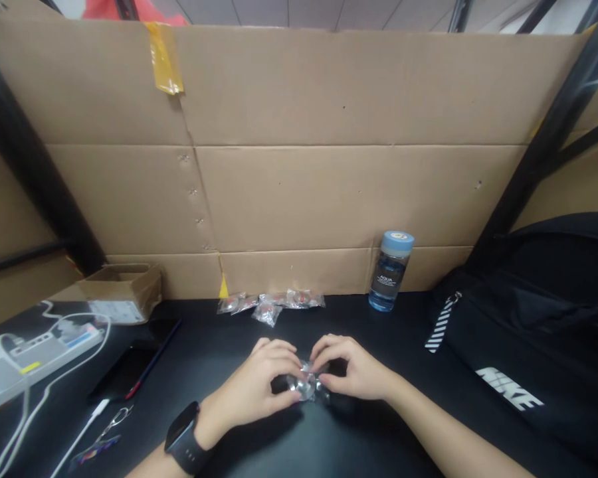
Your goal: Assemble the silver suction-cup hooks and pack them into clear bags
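Note:
Both hands meet at a small clear plastic packet (pixel 306 386) low over the black table. My left hand (pixel 266 375), with a dark watch on its wrist, pinches the packet's left side between thumb and fingers. From the right, my right hand (pixel 351 368) grips the other side with curled fingers and thumb. Something shiny shows inside the plastic, but its kind is too blurred to make out. Further back, several similar clear packets (pixel 266 312) with bits of red and silver lie in a row by the cardboard wall.
A blue-capped water bottle (pixel 389 275) stands at the back right. A black backpack (pixel 543 318) fills the right side. On the left are an open cardboard box (pixel 124 292), a white power strip (pixel 44 358) with cables, a dark phone (pixel 124 372) and a keychain (pixel 97 450).

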### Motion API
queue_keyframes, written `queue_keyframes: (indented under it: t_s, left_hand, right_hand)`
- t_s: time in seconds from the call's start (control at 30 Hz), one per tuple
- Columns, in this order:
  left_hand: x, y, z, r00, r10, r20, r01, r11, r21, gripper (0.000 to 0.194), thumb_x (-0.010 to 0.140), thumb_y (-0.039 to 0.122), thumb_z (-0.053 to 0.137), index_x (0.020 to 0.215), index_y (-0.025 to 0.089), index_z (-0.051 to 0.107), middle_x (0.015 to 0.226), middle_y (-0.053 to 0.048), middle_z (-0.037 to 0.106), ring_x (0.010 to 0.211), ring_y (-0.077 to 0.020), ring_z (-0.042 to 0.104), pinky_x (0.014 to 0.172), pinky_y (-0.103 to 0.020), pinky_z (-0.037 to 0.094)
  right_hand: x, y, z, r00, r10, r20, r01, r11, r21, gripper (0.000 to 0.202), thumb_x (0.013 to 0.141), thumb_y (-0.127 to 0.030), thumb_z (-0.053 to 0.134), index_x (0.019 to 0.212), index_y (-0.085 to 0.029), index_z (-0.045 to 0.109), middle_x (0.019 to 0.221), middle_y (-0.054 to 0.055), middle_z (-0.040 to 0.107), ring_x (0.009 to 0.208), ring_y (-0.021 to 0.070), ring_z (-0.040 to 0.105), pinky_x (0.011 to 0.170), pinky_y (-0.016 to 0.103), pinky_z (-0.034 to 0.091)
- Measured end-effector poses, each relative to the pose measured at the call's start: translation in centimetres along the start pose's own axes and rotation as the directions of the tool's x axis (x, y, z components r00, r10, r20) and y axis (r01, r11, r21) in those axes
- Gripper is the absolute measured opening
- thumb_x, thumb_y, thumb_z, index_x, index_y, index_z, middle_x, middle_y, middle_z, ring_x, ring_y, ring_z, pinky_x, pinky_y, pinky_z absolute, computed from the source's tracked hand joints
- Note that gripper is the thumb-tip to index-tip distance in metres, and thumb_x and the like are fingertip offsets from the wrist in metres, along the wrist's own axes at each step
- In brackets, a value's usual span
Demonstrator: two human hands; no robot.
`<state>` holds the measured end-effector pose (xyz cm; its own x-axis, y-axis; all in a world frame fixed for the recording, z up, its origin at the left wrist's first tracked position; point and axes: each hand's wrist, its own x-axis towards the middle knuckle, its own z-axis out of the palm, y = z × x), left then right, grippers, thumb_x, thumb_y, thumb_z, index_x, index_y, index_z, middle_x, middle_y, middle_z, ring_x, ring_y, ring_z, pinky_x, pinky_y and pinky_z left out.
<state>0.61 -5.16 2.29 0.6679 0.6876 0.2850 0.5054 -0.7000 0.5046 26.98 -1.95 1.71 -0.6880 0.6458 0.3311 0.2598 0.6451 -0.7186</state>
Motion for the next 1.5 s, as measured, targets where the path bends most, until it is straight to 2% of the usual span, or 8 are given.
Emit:
queue_keyframes:
  t_s: [0.13,0.27,0.4,0.67,0.87,1.1,1.23,1.5]
  left_hand:
    - [0.0,0.0,-0.1,0.996,0.053,0.072,-0.05,0.997,-0.052,0.024,0.084,0.044,0.083,0.102,0.029,0.076,0.108,0.002,0.078,0.118,-0.0227,0.064,0.108,-0.036,0.033]
    - [0.0,0.4,0.1,0.996,0.069,0.065,-0.063,0.994,-0.085,0.015,0.097,0.039,0.069,0.103,0.027,0.076,0.102,0.0,0.079,0.098,-0.0185,0.071,0.099,-0.032,0.042]
    - [0.0,0.3,0.6,1.0,0.014,0.005,-0.014,0.998,-0.066,0.016,0.102,0.031,0.061,0.105,0.027,0.076,0.107,-0.001,0.078,0.1,-0.0185,0.071,0.095,-0.03,0.046]
    - [0.0,-0.9,2.1,0.999,-0.033,-0.024,0.032,0.999,-0.035,0.005,0.09,0.033,0.079,0.089,0.028,0.079,0.109,0.003,0.077,0.103,-0.0188,0.069,0.098,-0.031,0.045]
    - [0.2,-0.7,2.1,0.999,-0.024,-0.026,0.023,0.999,-0.041,0.007,0.09,0.025,0.079,0.094,0.027,0.074,0.103,0.002,0.075,0.103,-0.0192,0.067,0.099,-0.032,0.043]
    - [0.0,-0.3,2.0,0.999,-0.04,-0.024,0.039,0.998,-0.045,0.026,0.092,0.023,0.075,0.117,0.03,0.071,0.122,-0.002,0.071,0.114,-0.0224,0.066,0.102,-0.034,0.046]
    - [-0.1,-0.2,1.7,0.998,-0.055,-0.009,0.055,0.998,0.016,0.035,0.093,0.028,0.072,0.128,0.031,0.067,0.131,-0.003,0.07,0.119,-0.0251,0.064,0.105,-0.037,0.045]
    - [-0.3,-0.2,0.9,0.998,-0.07,-0.004,0.07,0.993,0.099,0.03,0.092,0.039,0.075,0.121,0.032,0.07,0.117,-0.003,0.075,0.124,-0.0289,0.059,0.106,-0.043,0.039]
  right_hand:
    - [-0.2,-0.2,-0.4,0.99,-0.008,0.143,0.016,0.998,-0.054,0.016,0.08,-0.036,0.086,0.092,-0.025,0.082,0.106,0.001,0.076,0.099,0.0198,0.069,0.098,0.036,0.041]
    - [-0.3,-0.3,-0.2,0.988,0.064,0.139,-0.048,0.992,-0.119,0.022,0.095,-0.034,0.07,0.078,-0.023,0.078,0.102,0.0,0.075,0.095,0.0177,0.069,0.098,0.037,0.038]
    - [-0.3,-0.4,0.2,0.98,0.146,0.136,-0.123,0.978,-0.168,0.018,0.088,-0.038,0.08,0.078,-0.023,0.076,0.103,-0.001,0.073,0.096,0.0195,0.069,0.109,0.044,0.03]
    - [-0.3,-0.1,0.7,0.976,0.123,0.18,-0.088,0.977,-0.193,0.029,0.075,-0.05,0.088,0.081,-0.024,0.077,0.103,0.0,0.071,0.094,0.0199,0.066,0.094,0.036,0.037]
    - [-0.4,-0.1,0.8,0.97,0.156,0.188,-0.117,0.972,-0.203,0.033,0.073,-0.052,0.089,0.082,-0.024,0.076,0.103,0.0,0.067,0.096,0.0204,0.065,0.098,0.037,0.036]
    - [-0.4,-0.9,1.0,0.969,0.179,0.17,-0.141,0.967,-0.21,0.035,0.08,-0.057,0.082,0.08,-0.023,0.074,0.101,0.001,0.066,0.1,0.0226,0.064,0.102,0.041,0.035]
    - [-0.5,-1.0,1.3,0.979,0.14,0.146,-0.102,0.965,-0.242,0.036,0.078,-0.054,0.085,0.08,-0.022,0.07,0.103,0.001,0.065,0.1,0.022,0.063,0.097,0.038,0.037]
    - [-0.4,-0.2,1.8,0.98,0.167,0.113,-0.142,0.969,-0.202,0.034,0.073,-0.046,0.091,0.085,-0.022,0.07,0.105,0.002,0.064,0.097,0.021,0.062,0.091,0.032,0.046]
